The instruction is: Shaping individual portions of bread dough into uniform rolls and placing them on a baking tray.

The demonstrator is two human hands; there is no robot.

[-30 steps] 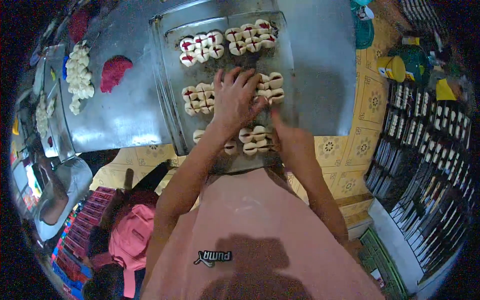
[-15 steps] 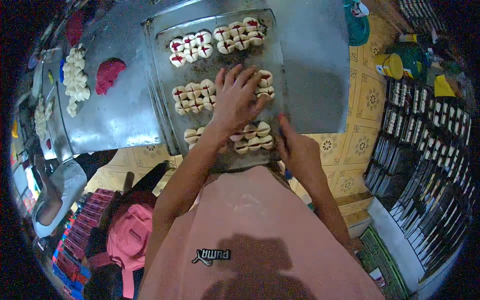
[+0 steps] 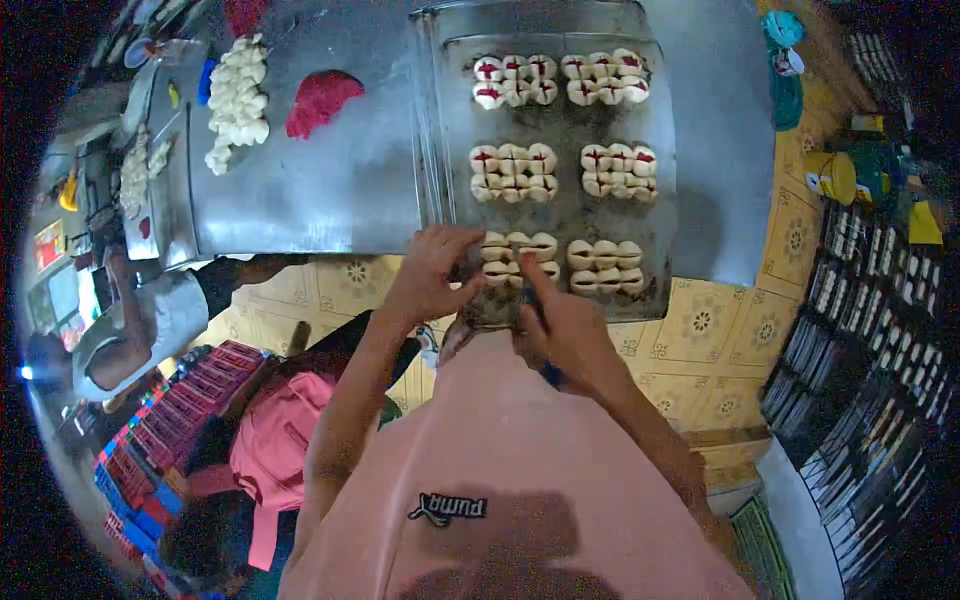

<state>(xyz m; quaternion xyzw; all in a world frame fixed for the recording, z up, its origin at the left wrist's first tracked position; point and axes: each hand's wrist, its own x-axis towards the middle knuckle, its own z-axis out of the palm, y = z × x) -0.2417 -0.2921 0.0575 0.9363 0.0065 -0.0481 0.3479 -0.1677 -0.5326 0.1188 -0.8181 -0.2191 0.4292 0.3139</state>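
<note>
On the dark baking tray lie several clusters of pale dough pieces, upper ones cut crosswise with red showing, the lower right one with lengthwise slits. My left hand has spread, bent fingers at the left end of the lower left cluster. My right hand grips a blue-handled tool, its red tip on that same cluster; its blade cannot be made out.
The metal table bears a pale dough heap and a red mass. A co-worker is at the left. Pink bag, crates below left; racks of trays and yellow bucket at right.
The view has shifted, putting the tray farther right in the picture. My hands have moved from the middle row down to the lower left cluster, the right one bringing the tool onto it.
</note>
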